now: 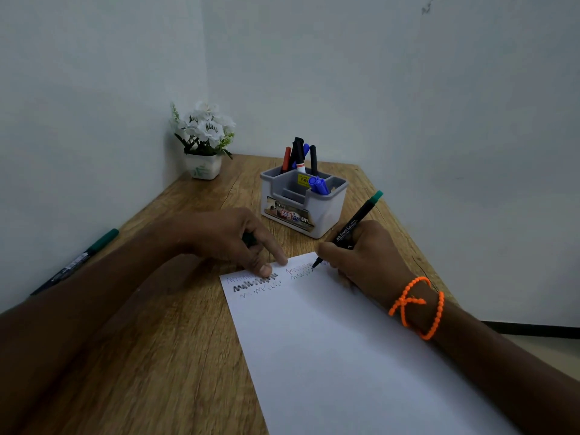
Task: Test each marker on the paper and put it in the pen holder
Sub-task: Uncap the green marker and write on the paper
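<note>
A: Entry, marker position. The right hand (361, 255) has its fingers curled round a black marker (348, 229) with a green end cap. Tip is down on the paper (329, 340), near the sheet's far edge, at the end of a zigzag scribble.

B: Long axis?

A: Slanted. Tip points down, toward the left and the person; the green cap points up and away to the right, toward the wall. Not upright, not flat.

B: Left hand?

A: The left hand (232, 240) rests at the paper's far-left corner, fingertips pressing the sheet beside several scribble rows. Something dark shows in its curled fingers, possibly a cap; cannot tell for certain.

B: Holder?

A: The pen holder (303, 204), grey, stands on the bench (157, 340) just beyond the paper, between the two hands. Several markers stand upright in its rear compartment; blue ones lie tilted in the right one.

B: Anything else?

A: A second green-capped marker (77, 260) lies flat at the bench's left edge against the wall, cap pointing away. A white flower pot (204, 142) stands in the far corner. An orange beaded band (419, 306) is on the right wrist.
</note>
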